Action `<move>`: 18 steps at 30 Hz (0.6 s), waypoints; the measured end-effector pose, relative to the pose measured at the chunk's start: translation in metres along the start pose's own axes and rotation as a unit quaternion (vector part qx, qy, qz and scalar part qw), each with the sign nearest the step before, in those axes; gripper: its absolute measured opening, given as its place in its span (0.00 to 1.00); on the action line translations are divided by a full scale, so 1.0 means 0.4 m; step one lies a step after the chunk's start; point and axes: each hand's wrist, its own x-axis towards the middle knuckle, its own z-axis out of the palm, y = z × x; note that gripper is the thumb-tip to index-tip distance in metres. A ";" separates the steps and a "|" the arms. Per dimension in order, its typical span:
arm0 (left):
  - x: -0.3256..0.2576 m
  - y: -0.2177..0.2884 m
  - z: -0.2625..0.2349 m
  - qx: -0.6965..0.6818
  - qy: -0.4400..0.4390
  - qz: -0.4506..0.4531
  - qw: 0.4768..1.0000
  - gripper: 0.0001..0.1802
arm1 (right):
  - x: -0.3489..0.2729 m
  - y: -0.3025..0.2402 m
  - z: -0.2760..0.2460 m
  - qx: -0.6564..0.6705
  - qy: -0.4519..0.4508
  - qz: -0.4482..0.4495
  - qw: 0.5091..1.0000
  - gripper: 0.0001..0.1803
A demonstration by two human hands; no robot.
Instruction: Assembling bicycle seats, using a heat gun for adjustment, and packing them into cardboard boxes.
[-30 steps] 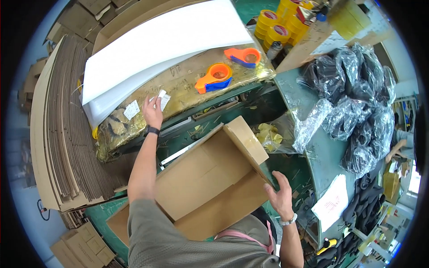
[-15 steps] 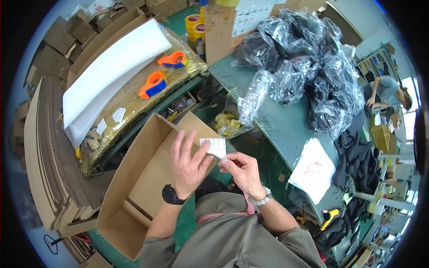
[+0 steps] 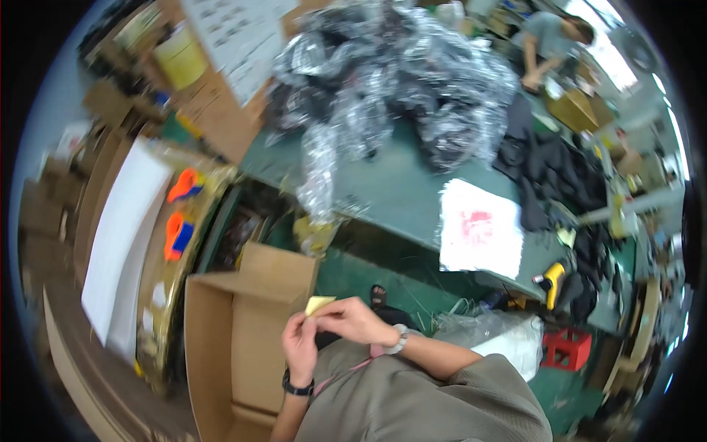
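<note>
A small pale-yellow piece of paper [image 3: 319,303] is pinched between the fingertips of both hands, in front of my body. My left hand [image 3: 300,348] grips its lower left part, fingers bent. From the right, my right hand [image 3: 355,321] closes on it with thumb and forefinger, touching the left fingertips. Part of the paper is hidden by the fingers. Just left of my hands stands an open cardboard box [image 3: 258,339], its flap [image 3: 276,269] raised toward the workbench.
A green workbench [image 3: 383,195] carries a heap of plastic-wrapped dark items [image 3: 412,81], a white bag with red print [image 3: 479,228] and a yellow-handled tool [image 3: 554,283]. Orange-and-blue tape dispensers [image 3: 177,236] and white foam sheets [image 3: 121,243] lie left. A co-worker [image 3: 549,44] sits far right.
My view has swung to the right. The small paper, held with its white printed face showing, now shows a yellowish face. My left fingers, spread before, have closed onto it.
</note>
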 end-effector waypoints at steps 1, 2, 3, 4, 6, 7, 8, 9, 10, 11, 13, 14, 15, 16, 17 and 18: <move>0.001 -0.003 -0.018 0.014 0.006 0.001 1.000 0.07 | 0.008 0.007 0.009 0.007 -0.003 -0.004 1.000 0.11; 0.013 0.005 -0.031 0.016 -0.005 0.002 1.000 0.07 | 0.018 0.011 0.018 -0.028 0.012 -0.035 0.999 0.11; 0.024 0.006 -0.029 0.013 -0.022 0.003 1.000 0.07 | 0.026 0.024 0.028 0.010 0.018 -0.026 0.999 0.10; 0.028 0.030 -0.024 0.001 -0.006 0.005 1.000 0.07 | 0.030 0.018 0.036 0.017 0.026 -0.023 0.999 0.10; 0.049 0.056 -0.022 -0.032 0.018 0.007 0.999 0.07 | 0.045 0.004 0.053 0.022 0.034 -0.021 0.999 0.10; 0.056 0.055 -0.040 -0.033 0.019 0.008 0.999 0.07 | 0.052 -0.002 0.060 0.026 0.041 -0.011 0.999 0.09; 0.064 0.046 -0.061 -0.017 0.001 0.004 1.000 0.06 | 0.060 -0.007 0.069 0.029 0.047 0.000 0.998 0.09; 0.070 0.043 -0.082 -0.001 -0.017 0.001 1.000 0.06 | 0.064 -0.013 0.081 0.028 0.045 0.002 0.999 0.09; 0.076 0.050 -0.092 -0.011 -0.022 -0.004 1.000 0.06 | 0.069 -0.021 0.089 0.026 0.046 0.010 0.999 0.09; 0.079 0.056 -0.102 -0.015 -0.022 -0.006 1.000 0.06 | 0.076 -0.025 0.102 0.023 0.048 0.019 0.998 0.09; 0.085 0.062 -0.122 -0.019 -0.005 -0.001 1.000 0.06 | 0.094 -0.026 0.134 0.012 0.052 0.021 0.998 0.09; 0.087 0.060 -0.135 -0.009 0.002 0.009 1.000 0.07 | 0.104 -0.024 0.151 0.019 0.058 0.031 0.998 0.09; 0.089 0.057 -0.147 -0.014 0.000 0.006 1.000 0.07 | 0.112 -0.023 0.168 0.025 0.065 0.041 0.997 0.09; 0.093 0.054 -0.160 0.010 0.005 0.023 1.000 0.08 | 0.121 -0.020 0.183 0.022 0.070 0.044 0.996 0.09; 0.099 0.052 -0.171 0.033 0.010 0.041 0.999 0.09 | 0.129 -0.017 0.196 0.015 0.084 0.050 0.995 0.09; 0.106 0.052 -0.180 0.024 0.013 0.030 0.999 0.09 | 0.138 -0.014 0.207 0.008 0.097 0.056 0.994 0.08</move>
